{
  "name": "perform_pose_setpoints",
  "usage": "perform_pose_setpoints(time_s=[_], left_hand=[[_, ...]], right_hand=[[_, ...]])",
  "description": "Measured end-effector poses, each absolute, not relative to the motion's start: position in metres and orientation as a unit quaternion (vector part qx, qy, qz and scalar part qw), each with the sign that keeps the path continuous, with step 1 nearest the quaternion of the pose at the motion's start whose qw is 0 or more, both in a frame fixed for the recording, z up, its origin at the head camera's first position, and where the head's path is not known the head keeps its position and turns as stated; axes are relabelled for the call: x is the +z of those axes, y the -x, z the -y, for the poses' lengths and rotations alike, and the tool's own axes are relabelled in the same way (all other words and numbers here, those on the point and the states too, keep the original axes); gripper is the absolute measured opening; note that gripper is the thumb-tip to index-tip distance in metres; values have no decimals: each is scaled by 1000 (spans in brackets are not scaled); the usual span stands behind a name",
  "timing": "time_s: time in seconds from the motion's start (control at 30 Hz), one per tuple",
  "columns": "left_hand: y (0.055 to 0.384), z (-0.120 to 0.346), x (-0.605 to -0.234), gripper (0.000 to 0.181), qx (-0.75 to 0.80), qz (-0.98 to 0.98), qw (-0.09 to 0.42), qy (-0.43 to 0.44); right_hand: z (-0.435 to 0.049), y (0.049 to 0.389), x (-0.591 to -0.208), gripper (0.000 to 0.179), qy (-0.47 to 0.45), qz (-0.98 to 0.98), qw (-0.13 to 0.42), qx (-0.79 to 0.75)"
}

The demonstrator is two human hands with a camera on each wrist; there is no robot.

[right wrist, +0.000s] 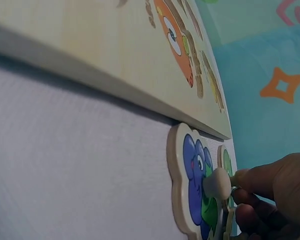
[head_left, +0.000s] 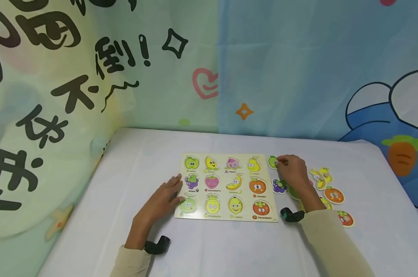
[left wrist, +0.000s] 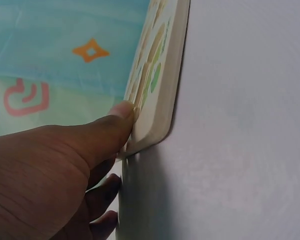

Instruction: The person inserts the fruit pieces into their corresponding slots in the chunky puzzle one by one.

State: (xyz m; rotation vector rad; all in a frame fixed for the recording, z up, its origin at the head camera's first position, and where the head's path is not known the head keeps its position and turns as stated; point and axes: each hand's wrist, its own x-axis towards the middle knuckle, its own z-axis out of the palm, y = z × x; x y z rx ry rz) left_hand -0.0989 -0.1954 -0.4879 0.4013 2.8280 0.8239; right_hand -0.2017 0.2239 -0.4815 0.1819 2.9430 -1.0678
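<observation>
Beyond the fingertips of the left hand (head_left: 161, 202) and the right hand (head_left: 294, 171) hangs a printed backdrop (head_left: 299, 84), and beneath all the fingers spreads a white-covered table (head_left: 229, 250). Between the two hands lies a flat board (head_left: 203, 154) bearing rows of fruit pictures. The left fingers are loosely extended and slightly parted along its left edge; the left thumb touches the board near the corner closest to the person, as the left wrist view shows. They rest against the board without closing round it.

The right fingers are drawn together, thumb and finger pinching a small knob on the green apple piece (head_left: 272, 162), which sits just outside the board's far right corner. Nearer the person than those fingertips, just beside the board, is the grape piece (head_left: 279, 186), its pale knob (right wrist: 218, 184) close to the fingers but not gripped. To the right of the right fingers, loose pieces lie grouped together: the orange piece (head_left: 334, 195), the banana piece (head_left: 318, 179) and, closest to the person, the persimmon piece (head_left: 346, 219). Others are partly hidden under the right wrist, so I cannot tell their whole shapes.
</observation>
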Motion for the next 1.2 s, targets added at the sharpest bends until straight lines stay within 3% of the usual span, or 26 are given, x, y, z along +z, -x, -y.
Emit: perform_pose_setpoints(time_s=[0.5, 0.83, 1.07, 1.2], left_hand=[[99, 197, -490, 60, 279, -944, 83, -155], [98, 195, -491, 57, 269, -947, 79, -154], [98, 194, -491, 58, 269, -948, 85, -151], [98, 194, -492, 58, 271, -946, 84, -153]], right_hand=[[-219, 208, -484, 29, -52, -953, 3, -300], [-211, 211, -476, 30, -66, -927, -9, -369], [-218, 241, -528, 34, -51, -912, -56, -404], [-206, 246, -538, 41, -39, -888, -48, -456]])
